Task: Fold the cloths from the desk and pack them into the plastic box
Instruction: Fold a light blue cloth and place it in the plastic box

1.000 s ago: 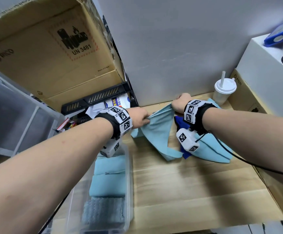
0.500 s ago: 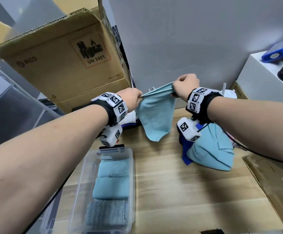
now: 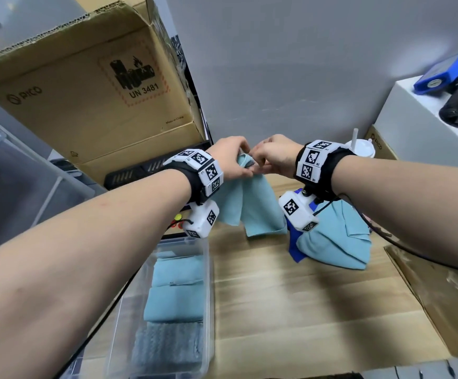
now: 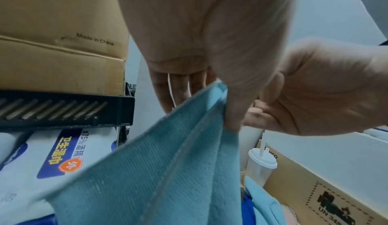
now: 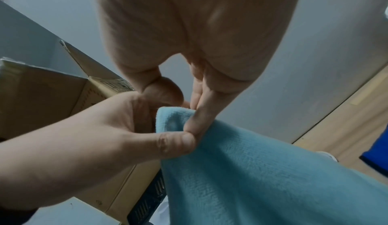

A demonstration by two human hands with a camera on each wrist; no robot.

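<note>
The left hand and the right hand meet in the air above the back of the desk, knuckles almost touching; each has its thumb and fingers curled in a pinch on the top edge of one light-blue cloth, the left thumb clamping the hemmed corners together, the right forefinger pressing a bunched corner against the left thumb; neither hand is spread at all. The cloth hangs doubled below them, clear of the desk; it looks thin, soft and very light, limp enough to sag wherever it is not held, so I'd say the corners and hem are the places to grip, and a loose pinch would let one layer slip. Below the left forearm the plastic box stands on the desk's near left side, with folded cloths lying in a row inside; to the right a heap of unfolded cloths, pale blue over a dark blue one, waits on the desk; behind it a lidded cup with a straw; a cardboard box rises at the left.
</note>
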